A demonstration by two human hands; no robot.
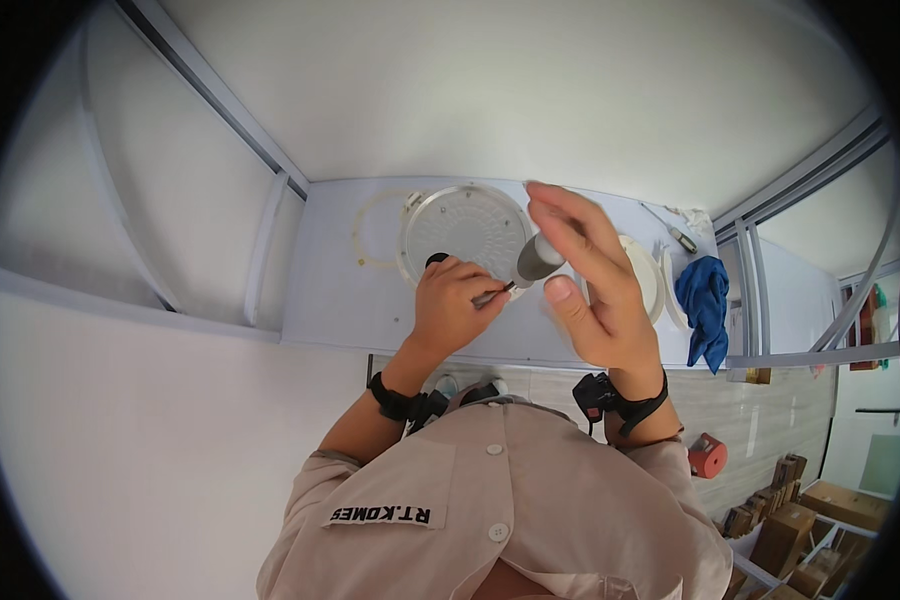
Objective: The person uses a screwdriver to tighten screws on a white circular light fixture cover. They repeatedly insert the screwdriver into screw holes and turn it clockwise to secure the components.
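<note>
Wears a beige shirt (500,470) and dark straps (395,400) on both wrists. Pinches a dark piece (483,299) between thumb and finger of the left hand (455,305), at the near edge of a round dish (406,255). Spreads the right hand (610,290), thumb well apart from the extended fingers, just beside a grey tool (538,258) with a pale end. Has the tool between both hands, narrow tip toward the left; cannot tell whether joined to the dark piece or touched by the right fingers. Just past the left knuckles, a black knob (436,258), perhaps held, perhaps not. In the dish, a patterned panel (460,240) and a few small studs near the rim, with the near side partly covered by the left hand. On the desk (330,310), left of the dish, a thin yellowish ring (358,225); to the right, partly behind the right hand, a white plate (653,275). Farther right, a crumpled blue cloth (705,300) reaching the near edge, and a screwdriver (682,240) beyond. Well apart, beyond the desk, a red tub (708,457) on the floor (770,410) and cardboard boxes (785,540), contents hidden.
</note>
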